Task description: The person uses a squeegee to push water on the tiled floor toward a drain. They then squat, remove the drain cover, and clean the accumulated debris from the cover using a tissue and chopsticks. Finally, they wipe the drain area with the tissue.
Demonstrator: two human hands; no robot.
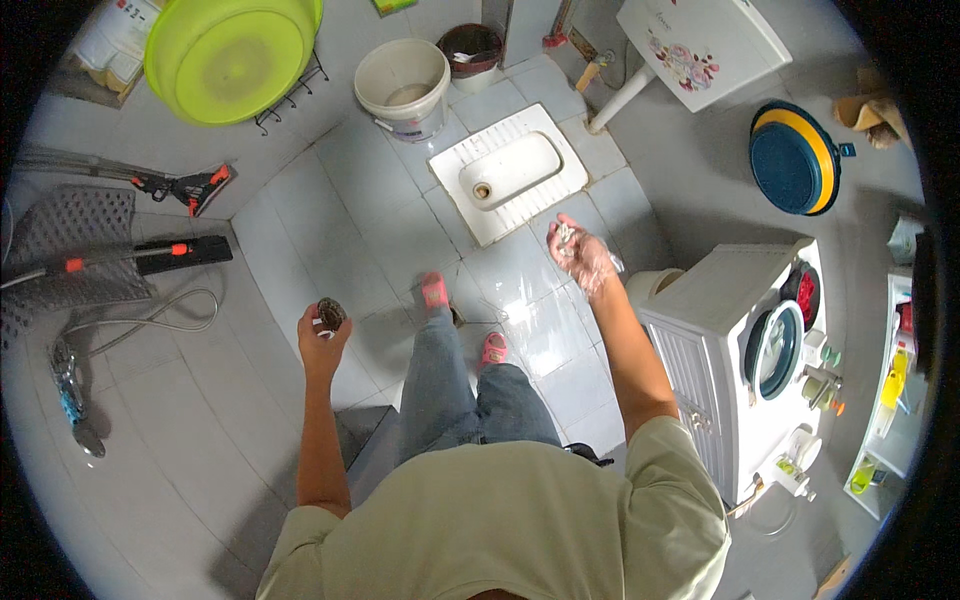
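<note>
My left hand [322,345] is closed round a dark brown, rough-textured lump [331,313] whose kind I cannot make out. A small white patch shows between the fingers beneath it. Out to the right, my right hand [588,262] is turned palm up with its fingers curled over a small crumpled white thing [566,236]. Shiny clear film seems to lie about that palm and wrist. The white squat toilet [512,165], set in the floor, is just beyond my right hand.
Ahead stand a white bucket [405,92] and a dark bin [470,50]. A white cabinet [690,335] bearing a basin [775,348] is close to my right arm. A green basin [235,60] and a blue one [790,160] hang on the walls. A hose [160,322] is at left.
</note>
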